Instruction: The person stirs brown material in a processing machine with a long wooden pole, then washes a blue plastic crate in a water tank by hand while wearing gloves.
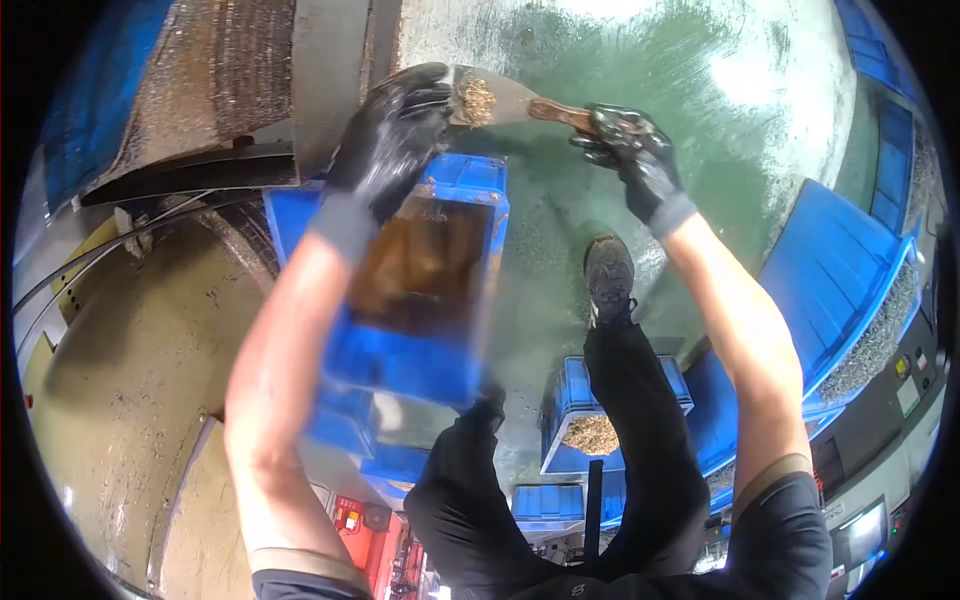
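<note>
In my gloved right hand (632, 150) is the brown wooden handle of a scraper (508, 100), its wide, thin blade pointing left. A small pile of gold-coloured metal chips (476, 98) lies on the blade near its far end. My left hand (400, 115), in a wet black glove, is right at that end, fingers curled together; whether they grip the blade or anything else is hidden. Below my left hand stands a blue bin (420, 370) with a brown, blurred inside, partly covered by my left forearm.
A machine with a chip-covered chute (215, 80) stands at upper left, above an oily beige panel (150, 330). Another blue box (570, 400) with gold chips sits by my right leg. Large blue bins (830, 280) with grey chips line the right. The green floor (680, 60) looks wet.
</note>
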Motion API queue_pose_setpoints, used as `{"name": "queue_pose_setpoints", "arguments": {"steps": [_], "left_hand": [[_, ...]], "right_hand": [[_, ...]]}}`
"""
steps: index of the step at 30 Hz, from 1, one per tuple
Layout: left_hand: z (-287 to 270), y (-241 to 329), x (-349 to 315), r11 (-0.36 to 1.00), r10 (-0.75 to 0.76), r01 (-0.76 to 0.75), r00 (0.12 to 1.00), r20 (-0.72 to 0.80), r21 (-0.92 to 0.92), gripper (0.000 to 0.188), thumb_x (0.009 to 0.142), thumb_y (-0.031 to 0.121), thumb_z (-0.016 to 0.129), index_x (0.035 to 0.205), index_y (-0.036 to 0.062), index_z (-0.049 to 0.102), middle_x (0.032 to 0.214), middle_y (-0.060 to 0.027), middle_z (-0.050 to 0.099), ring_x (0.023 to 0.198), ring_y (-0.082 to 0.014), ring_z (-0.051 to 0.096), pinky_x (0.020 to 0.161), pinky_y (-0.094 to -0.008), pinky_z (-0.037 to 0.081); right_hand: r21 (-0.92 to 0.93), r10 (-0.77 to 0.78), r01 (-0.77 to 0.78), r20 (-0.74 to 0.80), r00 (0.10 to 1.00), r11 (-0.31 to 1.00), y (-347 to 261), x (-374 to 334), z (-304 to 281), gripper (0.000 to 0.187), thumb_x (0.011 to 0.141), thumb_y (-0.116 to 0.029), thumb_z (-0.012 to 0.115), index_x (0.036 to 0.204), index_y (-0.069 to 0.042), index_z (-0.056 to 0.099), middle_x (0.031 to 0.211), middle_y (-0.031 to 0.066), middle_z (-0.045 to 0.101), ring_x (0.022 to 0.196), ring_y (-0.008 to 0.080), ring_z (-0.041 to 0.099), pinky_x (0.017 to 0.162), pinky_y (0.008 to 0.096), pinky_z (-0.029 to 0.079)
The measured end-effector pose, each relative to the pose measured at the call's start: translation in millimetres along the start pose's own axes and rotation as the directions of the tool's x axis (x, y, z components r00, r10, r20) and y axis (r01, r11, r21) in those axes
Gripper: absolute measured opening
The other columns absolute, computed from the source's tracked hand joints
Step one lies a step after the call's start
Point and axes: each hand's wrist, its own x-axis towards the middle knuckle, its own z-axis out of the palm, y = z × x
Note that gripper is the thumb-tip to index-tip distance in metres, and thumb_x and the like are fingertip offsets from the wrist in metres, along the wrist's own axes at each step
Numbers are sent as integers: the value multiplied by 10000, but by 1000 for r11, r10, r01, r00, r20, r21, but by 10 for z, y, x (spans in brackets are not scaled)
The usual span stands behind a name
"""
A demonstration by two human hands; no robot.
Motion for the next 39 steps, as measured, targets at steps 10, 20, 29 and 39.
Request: {"name": "queue_pose_setpoints", "arguments": {"steps": [10,20,29,39], "left_hand": [[-566,-175,-1422,978,-178,146,956,-234,-147,364,996,149,400,1315,-15,468,1278,-121,556,1144,-202,551,1020,-334,411],[-253,-69,-440,595,-72,-11,995,68,804,377,843,207,485,1195,143,604,1154,-152,626,1049,-337,600,919,-429,476],[0,-814,708,358,-572,-285,686,450,889,311,863,288,502,992,74,687,997,-158,672,908,-280,650,830,-366,483],[-203,-1918,1095,451,-523,-616,405,751,646,187,747,222,588,853,153,727,882,-103,695,810,-289,665,709,-399,523]], "right_hand": [[-652,-470,691,526,709,313,-261,-1308,440,295,931,-192,556,1142,7,608,1124,146,648,969,198,646,790,339,542],[-680,-115,115,47,992,724,-39,385,153,206,873,-247,622,984,-86,686,856,103,700,713,174,678,635,327,525],[-755,-170,168,76,982,634,392,834,244,202,900,-212,623,982,-35,672,761,94,693,652,128,650,579,272,510],[-717,-96,53,-19,995,695,835,539,448,200,861,-205,643,1017,-86,685,920,109,700,828,188,676,719,297,524]]}}
